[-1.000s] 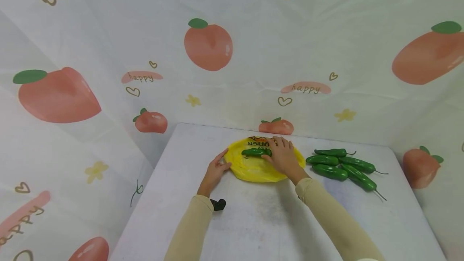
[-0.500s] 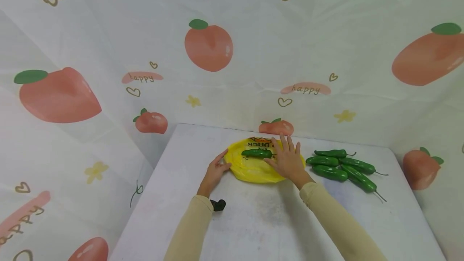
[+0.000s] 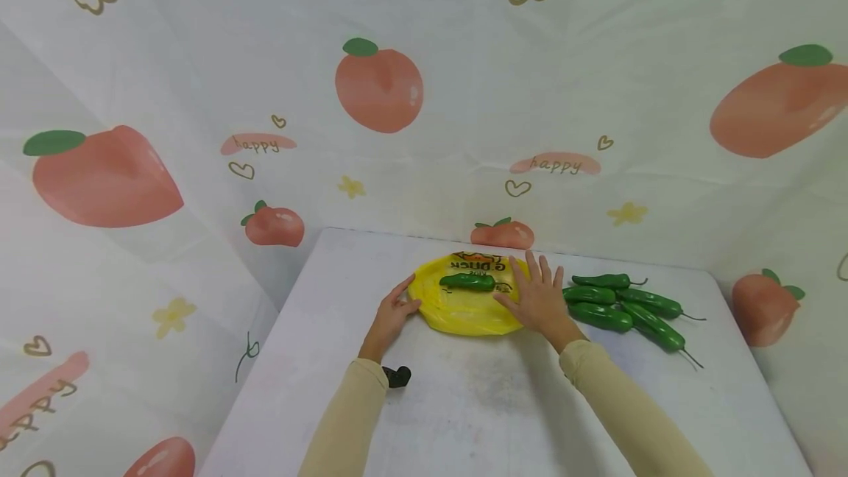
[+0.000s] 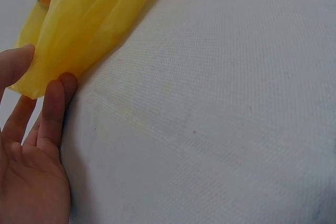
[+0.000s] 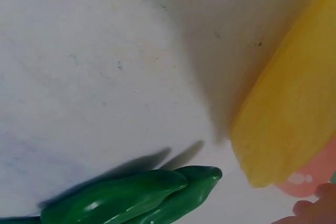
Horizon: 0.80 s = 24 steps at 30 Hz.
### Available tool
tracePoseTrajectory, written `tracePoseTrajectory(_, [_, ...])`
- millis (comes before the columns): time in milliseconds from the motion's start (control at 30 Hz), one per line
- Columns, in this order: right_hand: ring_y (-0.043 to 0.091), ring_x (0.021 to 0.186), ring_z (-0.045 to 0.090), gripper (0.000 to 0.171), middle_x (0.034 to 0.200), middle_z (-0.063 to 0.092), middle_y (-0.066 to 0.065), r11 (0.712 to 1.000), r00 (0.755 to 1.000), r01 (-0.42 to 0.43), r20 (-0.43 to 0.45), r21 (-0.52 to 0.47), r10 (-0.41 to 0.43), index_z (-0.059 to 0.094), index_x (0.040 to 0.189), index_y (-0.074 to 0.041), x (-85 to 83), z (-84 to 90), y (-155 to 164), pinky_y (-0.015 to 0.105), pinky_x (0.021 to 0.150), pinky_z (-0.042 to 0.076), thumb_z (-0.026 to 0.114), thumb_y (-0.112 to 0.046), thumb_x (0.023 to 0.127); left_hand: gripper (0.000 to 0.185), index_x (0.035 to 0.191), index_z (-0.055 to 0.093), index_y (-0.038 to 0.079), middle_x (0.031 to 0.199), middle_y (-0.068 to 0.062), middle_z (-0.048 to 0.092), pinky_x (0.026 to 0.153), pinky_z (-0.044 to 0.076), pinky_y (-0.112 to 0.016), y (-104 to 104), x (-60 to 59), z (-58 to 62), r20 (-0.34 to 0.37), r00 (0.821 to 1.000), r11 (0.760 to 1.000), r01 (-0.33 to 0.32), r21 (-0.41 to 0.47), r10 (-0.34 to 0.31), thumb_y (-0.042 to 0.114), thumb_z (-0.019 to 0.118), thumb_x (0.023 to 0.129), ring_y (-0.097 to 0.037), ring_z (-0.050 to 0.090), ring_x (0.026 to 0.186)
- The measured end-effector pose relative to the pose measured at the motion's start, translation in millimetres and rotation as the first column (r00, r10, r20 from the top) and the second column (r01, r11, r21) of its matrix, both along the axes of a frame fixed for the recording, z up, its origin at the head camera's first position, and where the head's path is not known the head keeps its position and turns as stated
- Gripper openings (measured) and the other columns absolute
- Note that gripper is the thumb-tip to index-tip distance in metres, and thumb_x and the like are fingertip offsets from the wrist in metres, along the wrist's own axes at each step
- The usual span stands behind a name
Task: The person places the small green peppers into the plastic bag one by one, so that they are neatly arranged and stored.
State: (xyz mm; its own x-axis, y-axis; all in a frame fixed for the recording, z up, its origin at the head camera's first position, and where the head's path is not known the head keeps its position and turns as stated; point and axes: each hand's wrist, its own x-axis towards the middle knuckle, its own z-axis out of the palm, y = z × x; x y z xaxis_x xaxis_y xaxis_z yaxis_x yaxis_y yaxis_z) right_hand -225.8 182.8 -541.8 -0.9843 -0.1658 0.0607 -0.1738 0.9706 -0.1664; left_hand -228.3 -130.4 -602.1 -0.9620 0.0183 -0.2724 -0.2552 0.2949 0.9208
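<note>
I see my left hand (image 3: 391,313) pinching the yellow bag (image 3: 464,308); my right hand (image 3: 539,299), fingers spread, hovers between it and, seemingly, the peppers (image 3: 623,304).

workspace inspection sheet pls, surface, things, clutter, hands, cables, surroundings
surface: white table, faint smudges.
job's things: yellow plastic bag lying flat; one green pepper on it; pile of green peppers to its right.
clutter: small black object by the left sleeve; cannot tell what.
hands: left hand pinches the bag's left edge; right hand spread flat over the bag's right edge, holding nothing.
cables: nothing seen.
surroundings: white peach-print cloth behind and at both sides.
</note>
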Motion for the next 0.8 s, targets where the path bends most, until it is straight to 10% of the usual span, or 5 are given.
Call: tracePoseTrajectory(800, [0.049,0.142,0.012,0.089,0.159,0.01,0.022,0.999,0.999,0.039,0.005,0.022,-0.039,0.02,0.154,-0.017,18.7,2.5,37.9,0.072,0.109,0.004,0.045,-0.069,0.087,0.056,0.133,0.043,0.056,0.066,0.002,0.049,0.06,0.038,-0.027,-0.4,0.4,-0.9,0.005,1.0,1.0,0.006,0.002,-0.006,0.035,0.068,0.088,-0.013,0.04,0.059])
